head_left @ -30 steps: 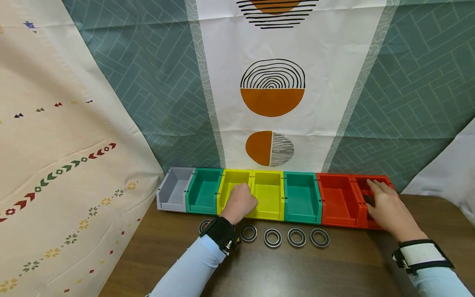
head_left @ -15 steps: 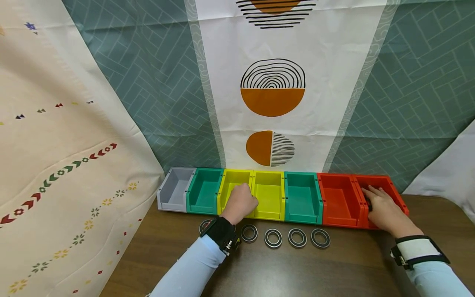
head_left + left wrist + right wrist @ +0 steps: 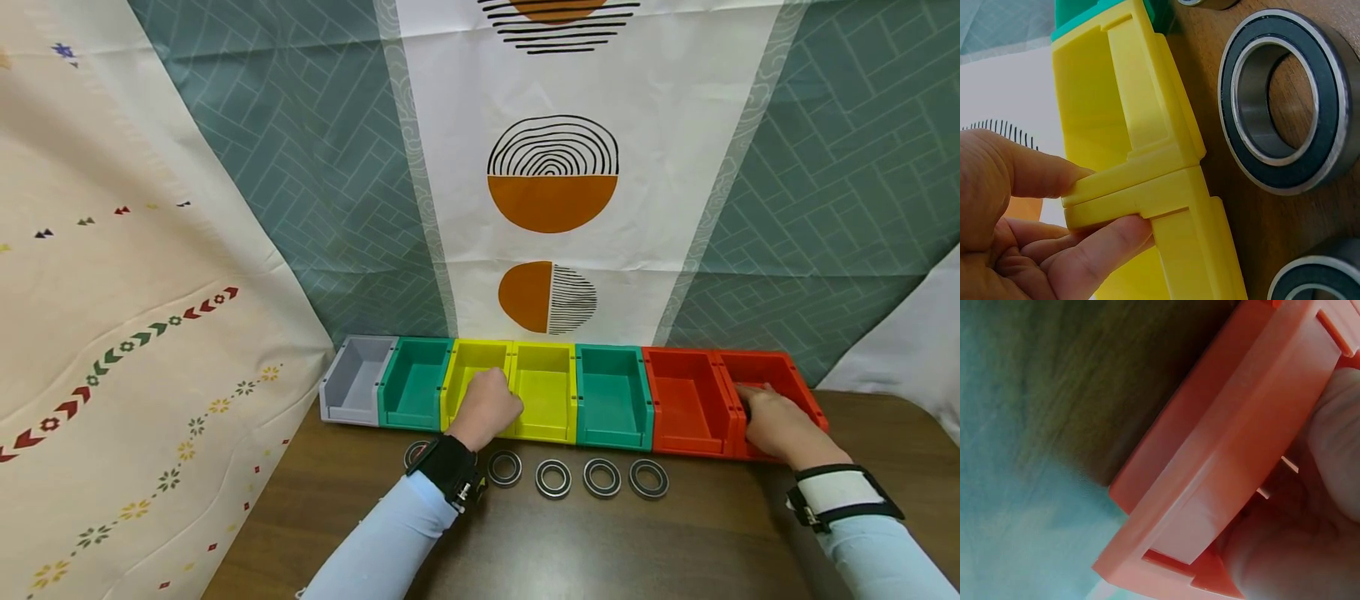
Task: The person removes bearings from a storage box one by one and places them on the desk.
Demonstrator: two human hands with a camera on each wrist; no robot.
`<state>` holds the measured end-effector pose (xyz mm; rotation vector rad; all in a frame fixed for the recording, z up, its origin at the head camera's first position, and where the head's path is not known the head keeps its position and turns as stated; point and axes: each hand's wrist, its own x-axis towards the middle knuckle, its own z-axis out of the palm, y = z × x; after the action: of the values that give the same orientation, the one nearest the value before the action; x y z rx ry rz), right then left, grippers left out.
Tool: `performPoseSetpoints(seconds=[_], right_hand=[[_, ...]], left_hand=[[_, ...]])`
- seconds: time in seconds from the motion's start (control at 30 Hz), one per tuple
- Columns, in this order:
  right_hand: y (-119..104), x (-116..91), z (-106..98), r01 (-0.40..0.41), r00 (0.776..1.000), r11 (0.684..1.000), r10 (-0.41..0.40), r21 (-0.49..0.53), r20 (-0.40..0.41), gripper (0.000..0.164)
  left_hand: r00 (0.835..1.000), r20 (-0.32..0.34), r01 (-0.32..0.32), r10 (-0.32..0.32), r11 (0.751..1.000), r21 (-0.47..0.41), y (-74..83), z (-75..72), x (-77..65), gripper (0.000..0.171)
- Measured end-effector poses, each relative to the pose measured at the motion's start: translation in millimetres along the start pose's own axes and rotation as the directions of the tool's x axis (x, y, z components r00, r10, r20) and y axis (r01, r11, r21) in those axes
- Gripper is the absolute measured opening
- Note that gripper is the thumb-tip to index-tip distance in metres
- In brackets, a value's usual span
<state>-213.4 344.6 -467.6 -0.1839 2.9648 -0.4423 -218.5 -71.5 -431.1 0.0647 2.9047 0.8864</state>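
My left hand [image 3: 487,408] pinches the adjoining side walls of two yellow bins, the left yellow bin [image 3: 453,385] and the right yellow bin [image 3: 543,392]. In the left wrist view, thumb and fingers press either side of that double wall, near the bin front [image 3: 1141,87]. My right hand [image 3: 783,429] reaches down into the rightmost red bin [image 3: 783,373], fingertips mostly hidden. Between thumb and fingers in the right wrist view, metal edges [image 3: 1289,464] of a bearing glint, largely in shadow. A row of ball bearings [image 3: 492,469] lies on the table before the bins.
A grey bin [image 3: 347,408], a green bin [image 3: 415,383], another green bin [image 3: 615,387] and a second red bin [image 3: 686,392] complete the joined row. Behind it hangs a patterned cloth [image 3: 645,250]. The wooden table [image 3: 600,550] extends in front.
My right hand has sunk deeper into the rightmost red bin, its fingers pointing further down, with the dark bearing now mostly out of sight. The left hand keeps its grip.
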Motion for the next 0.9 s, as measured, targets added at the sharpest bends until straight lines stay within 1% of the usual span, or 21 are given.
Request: performPoseSetpoints(seconds=[0.13,0.33,0.4,0.53,0.63,0.67,0.73,0.9], right_hand=[[0,-1,-1,-0.010,1.000,1.000,0.010,-0.007,-0.020,0.063],[0,-2,1,0.022,0.993,1.000,-0.023,-0.016,-0.118,0.052],[0,-3,2,0.026,0.990,0.999,-0.029,-0.025,-0.138,0.049],[0,-4,1,-0.001,0.993,0.998,-0.007,-0.068,-0.119,0.029],[-3,-6,-1,-0.024,0.996,0.994,0.014,-0.105,-0.090,0.015],[-4,-7,-1,-0.027,0.996,0.993,0.017,-0.116,-0.088,0.014],[-6,-9,0,-0.018,0.994,0.990,0.003,-0.137,-0.112,0.013],[-7,-13,2,-0.004,0.978,0.983,-0.035,-0.184,-0.206,0.013]], left_hand=[[1.000,-0.005,0.003,-0.003,1.000,0.004,0.8,0.0,0.0,0.007],[1.000,-0.011,0.006,-0.006,1.000,0.004,1.6,-0.3,-0.9,0.007],[1.000,-0.009,0.007,-0.007,1.000,0.006,2.0,-0.6,-1.4,0.006],[1.000,-0.010,0.007,-0.007,1.000,0.016,2.4,-0.7,-1.8,0.006],[1.000,-0.009,0.012,-0.012,1.000,0.021,2.5,-0.3,-1.9,0.007],[1.000,-0.008,0.015,-0.015,1.000,0.022,2.4,-0.1,-1.8,0.007],[1.000,-0.006,0.019,-0.019,1.000,0.020,2.1,0.4,-1.8,0.008],[1.000,-0.007,0.015,-0.015,1.000,0.018,1.6,0.2,-1.6,0.008]])
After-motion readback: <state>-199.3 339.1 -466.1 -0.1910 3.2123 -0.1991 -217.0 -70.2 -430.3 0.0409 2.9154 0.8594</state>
